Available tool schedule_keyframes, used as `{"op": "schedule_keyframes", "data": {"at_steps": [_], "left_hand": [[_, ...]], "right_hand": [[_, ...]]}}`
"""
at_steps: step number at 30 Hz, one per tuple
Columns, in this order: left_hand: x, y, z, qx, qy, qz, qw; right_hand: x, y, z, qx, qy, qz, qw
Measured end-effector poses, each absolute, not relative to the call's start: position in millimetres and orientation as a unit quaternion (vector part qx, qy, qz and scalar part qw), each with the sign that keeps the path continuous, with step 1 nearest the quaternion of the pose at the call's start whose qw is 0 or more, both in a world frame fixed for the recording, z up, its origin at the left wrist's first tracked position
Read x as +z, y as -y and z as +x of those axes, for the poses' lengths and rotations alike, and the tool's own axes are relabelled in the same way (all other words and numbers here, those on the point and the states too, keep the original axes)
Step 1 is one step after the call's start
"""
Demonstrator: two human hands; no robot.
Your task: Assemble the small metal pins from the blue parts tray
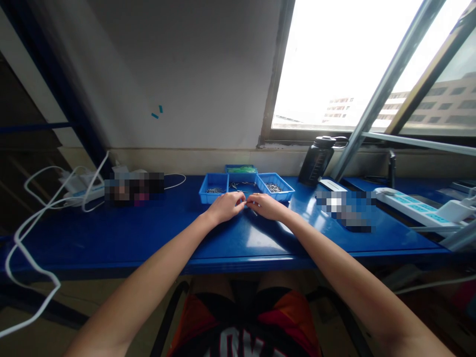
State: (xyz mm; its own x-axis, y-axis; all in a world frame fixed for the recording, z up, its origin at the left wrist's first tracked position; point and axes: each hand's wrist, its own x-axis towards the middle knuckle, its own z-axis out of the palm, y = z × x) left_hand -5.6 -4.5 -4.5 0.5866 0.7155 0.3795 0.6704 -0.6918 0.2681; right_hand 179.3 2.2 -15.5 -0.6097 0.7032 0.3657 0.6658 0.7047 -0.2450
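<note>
The fingers of the left hand [225,207] and right hand [265,206] are bent, their tips meeting close over the blue counter [156,233]; whether either pinches something I cannot tell. One thin metal pin [254,212] shows at about 4 o'clock from that meeting point, 12 being the wall, its long axis slanting from 10 to 4. The right hand is the nearer, just above it; whether the pin is held or lies on the counter is unclear.

Three blue bins can be made out: the left bin [208,199] at 10 o'clock, the right bin [285,194] at 2, the back bin [241,177] at 12. The left and right bins hold small metal pieces [274,187], too fine to count; the back one holds one green bundle [241,169]. More dark pieces lie between the bins. One black bottle [316,162] stands farther off, toward 2.
</note>
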Motion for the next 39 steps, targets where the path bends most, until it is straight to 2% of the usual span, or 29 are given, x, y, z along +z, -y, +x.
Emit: {"op": "schedule_keyframes", "data": {"at_steps": [11,22,26,39], "left_hand": [[-2,6,-5,0.256,-0.395,0.882,0.028],[-3,7,-5,0.157,-0.459,0.874,0.03],[-5,6,-6,0.146,-0.457,0.877,0.03],[-1,8,-5,0.266,-0.401,0.876,0.045]], "right_hand": [[-12,0,181,0.098,0.869,-0.43,0.223],[-6,3,181,0.149,0.846,-0.415,0.299],[-4,5,182,0.154,0.851,-0.403,0.3],[-11,-3,188,0.136,0.857,-0.427,0.253]]}}
